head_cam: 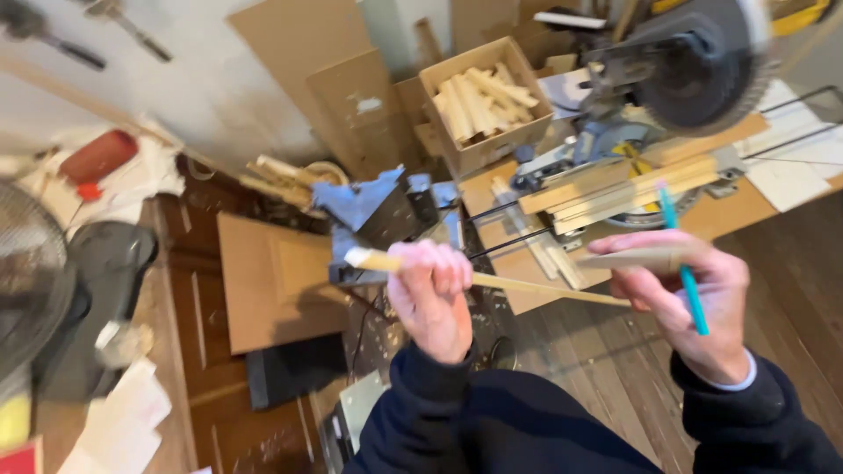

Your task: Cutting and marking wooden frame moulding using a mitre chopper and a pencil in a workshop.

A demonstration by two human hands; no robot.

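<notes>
- Thin wooden strip [492, 281] at centre of the frame, running from left of centre down toward the right, pale and slightly tilted.
- Left hand [430, 298] closed in a fist round the strip near its left end; short stub of wood projecting past the knuckles.
- Right hand [689, 298] at right of centre, fingers curled, gripping a teal pencil [683, 263] held nearly upright and a small flat wood piece [637, 257] pinched at the fingertips; far end of the strip reaching to just beside this hand, contact not clear.
- Mitre saw [676, 79] in the upper right, blade raised, wooden slats [615, 189] lying on its bed.
- Cardboard box [487, 101] of cut wood blocks at upper centre, just left of the saw.
- Flat brown board [277, 281] on the floor, left of centre.
- Fan grille [31, 272] at the left edge.
</notes>
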